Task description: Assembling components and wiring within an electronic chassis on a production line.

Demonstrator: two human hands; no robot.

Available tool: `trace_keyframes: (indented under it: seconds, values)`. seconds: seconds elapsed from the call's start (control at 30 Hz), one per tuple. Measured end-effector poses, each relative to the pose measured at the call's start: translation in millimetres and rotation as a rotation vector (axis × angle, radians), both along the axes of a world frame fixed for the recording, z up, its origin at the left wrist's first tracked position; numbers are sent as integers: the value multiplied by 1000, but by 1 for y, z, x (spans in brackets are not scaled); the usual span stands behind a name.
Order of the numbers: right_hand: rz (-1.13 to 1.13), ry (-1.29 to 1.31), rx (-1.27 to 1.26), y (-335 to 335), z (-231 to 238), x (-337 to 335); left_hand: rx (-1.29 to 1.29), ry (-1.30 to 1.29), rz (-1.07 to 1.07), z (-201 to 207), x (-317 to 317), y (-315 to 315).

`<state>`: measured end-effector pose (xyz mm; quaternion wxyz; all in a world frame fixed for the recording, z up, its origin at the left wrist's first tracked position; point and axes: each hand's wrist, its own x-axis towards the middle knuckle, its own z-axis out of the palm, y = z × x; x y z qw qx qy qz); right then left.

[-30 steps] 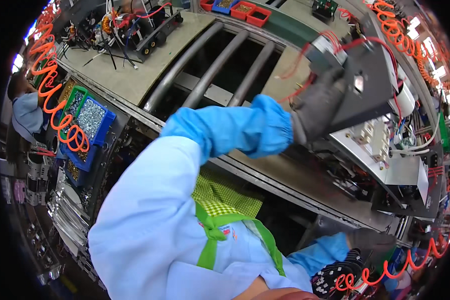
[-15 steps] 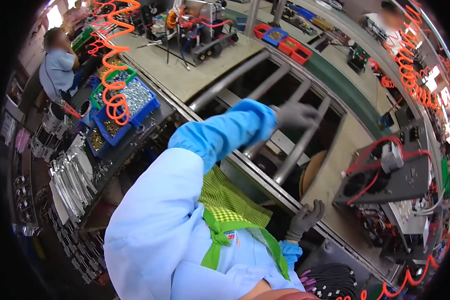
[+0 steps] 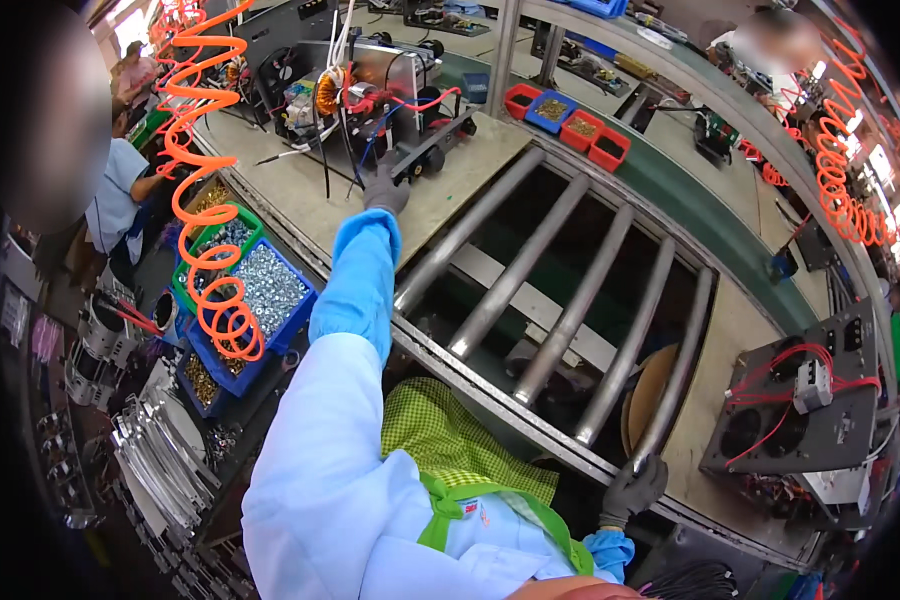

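Note:
My left hand point(image 3: 386, 190), in a dark grey glove, reaches far forward to a half-built electrical machine point(image 3: 370, 105). Its fingers close on the near edge of the machine's dark base, beside a small black wheel point(image 3: 427, 162). Copper coils, red and blue wires and loose cables show on the open chassis. Down at the near right, my right hand point(image 3: 632, 490), gloved alike, is curled over the front rail point(image 3: 500, 392) of a roller conveyor. It lies by the end of the rightmost metal roller point(image 3: 682, 365); its fingertips are partly hidden.
Blue bins of screws point(image 3: 270, 285) stand at the left under an orange coiled hose point(image 3: 205, 190). Metal strips point(image 3: 160, 450) lie below them. A grey panel with red wires point(image 3: 795, 400) stands on the right. Small red bins point(image 3: 607, 150) line the far side. Other people work at the back.
My left hand has swung left from above the rollers to the machine's base. My right hand has come down onto the rail. The head view has shifted.

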<state>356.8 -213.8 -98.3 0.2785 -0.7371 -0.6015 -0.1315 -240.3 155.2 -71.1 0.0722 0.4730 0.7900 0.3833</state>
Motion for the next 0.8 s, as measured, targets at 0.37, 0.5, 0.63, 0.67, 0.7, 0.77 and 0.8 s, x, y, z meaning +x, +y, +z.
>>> trace_keyframes:
  seconds: [0.37,0.5,0.63,0.67,0.7,0.77,0.8]
  values:
    - [63,19,-13,21,6,-9,24,73,-142,-7,85,-33]
    - [311,205,62,69,45,-62,-156,-63,-318,15,166,-74]
    - [545,428,47,168,68,-116,-63,-63,-524,5,231,-109]
    - [579,453,20,193,68,-122,-7,-50,-641,7,244,-116]
    - [617,476,-11,214,69,-128,-15,-75,-726,4,255,-120]
    - [605,452,-55,256,56,-126,131,-46,-841,26,274,-150]
    - [550,503,-95,268,59,-126,128,-32,-869,48,272,-159]
